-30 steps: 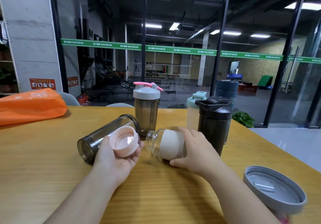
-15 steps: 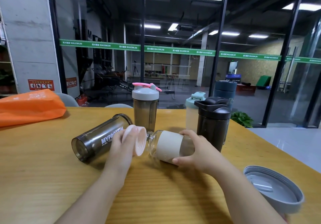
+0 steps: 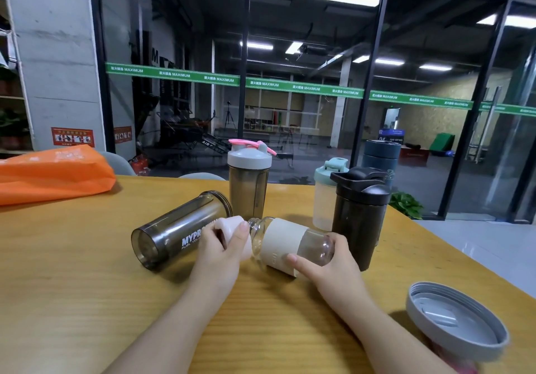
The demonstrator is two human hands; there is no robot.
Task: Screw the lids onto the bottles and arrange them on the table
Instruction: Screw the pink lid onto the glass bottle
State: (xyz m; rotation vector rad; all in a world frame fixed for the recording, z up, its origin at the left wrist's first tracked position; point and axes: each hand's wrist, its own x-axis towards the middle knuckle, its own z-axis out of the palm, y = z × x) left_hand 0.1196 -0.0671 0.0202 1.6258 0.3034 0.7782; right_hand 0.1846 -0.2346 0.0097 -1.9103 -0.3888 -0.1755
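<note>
While the left hand (image 3: 220, 253) grips the pink lid (image 3: 232, 230) against the mouth of the glass bottle (image 3: 290, 243), hiding the threads, the right hand (image 3: 333, 266) clasps the bottle's base, lying sideways just above the table (image 3: 72, 286). The grey lid (image 3: 455, 321) partly covers something pink at the frame's edge.

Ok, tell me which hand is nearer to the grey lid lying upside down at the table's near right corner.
Right. The right hand, gripping the glass bottle, is nearer the grey lid. The left hand, holding the pink cap at the bottle's mouth, is farther left.
</note>
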